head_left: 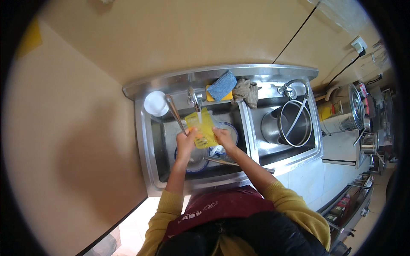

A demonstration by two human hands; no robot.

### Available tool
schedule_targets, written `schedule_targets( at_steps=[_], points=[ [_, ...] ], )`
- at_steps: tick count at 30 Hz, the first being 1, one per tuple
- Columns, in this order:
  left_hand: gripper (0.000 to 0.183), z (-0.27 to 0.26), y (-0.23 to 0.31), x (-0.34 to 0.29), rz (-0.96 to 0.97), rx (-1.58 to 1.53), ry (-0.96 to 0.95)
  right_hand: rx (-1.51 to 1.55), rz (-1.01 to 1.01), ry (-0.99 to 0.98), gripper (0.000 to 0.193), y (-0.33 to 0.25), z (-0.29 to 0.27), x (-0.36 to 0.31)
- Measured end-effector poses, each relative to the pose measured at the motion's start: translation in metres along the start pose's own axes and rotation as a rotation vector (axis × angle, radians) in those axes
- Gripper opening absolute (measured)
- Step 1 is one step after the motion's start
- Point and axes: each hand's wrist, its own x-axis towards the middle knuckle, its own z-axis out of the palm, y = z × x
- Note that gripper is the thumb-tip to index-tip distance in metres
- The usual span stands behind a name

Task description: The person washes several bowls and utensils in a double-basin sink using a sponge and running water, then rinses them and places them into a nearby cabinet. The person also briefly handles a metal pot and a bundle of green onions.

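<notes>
Both hands hold a yellow plastic packet [204, 129] over the left basin [171, 126], beneath the faucet [194, 99]. My left hand [186, 143] pinches its lower left side, and my right hand [224, 139] is closed on its right edge. Water seems to run from the spout onto the packet. Under my hands, bowls with blue rims [233, 129] lie in the basin, partly covered by the packet and my arms. One long metal handle [174, 112] leans on the basin's back left edge. Another metal handle [239, 163] crosses the front edge under my right forearm.
A white round tub [156, 103] stands at the back left corner. Behind the basins lie a blue cloth [222, 85], a yellow sponge [210, 95] and a grey rag [246, 91]. The right basin holds a steel pot [273, 128] with a white hose [296, 118] in it.
</notes>
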Motion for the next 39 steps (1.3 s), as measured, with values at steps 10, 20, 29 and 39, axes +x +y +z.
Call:
schedule_targets(
  at_steps=[10, 20, 29, 39],
  points=[
    [0.041, 0.0, -0.001, 0.019, 0.112, 0.242, 0.185, -0.125, -0.23, -0.065, 0.021, -0.046, -0.009, -0.012],
    [0.028, 0.007, -0.001, 0.036, 0.064, -0.243, 0.049, -1.079, -1.201, 0.14, 0.043, -0.079, -0.004, 0.011],
    [0.024, -0.016, 0.006, 0.018, 0.137, 0.054, 0.125, -1.408, -1.211, -0.333, 0.031, -0.115, -0.017, 0.103],
    [0.034, -0.082, 0.05, -0.058, 0.203, -0.236, -0.118, -1.117, -0.847, 0.172, 0.018, -0.161, 0.001, 0.102]
  ],
)
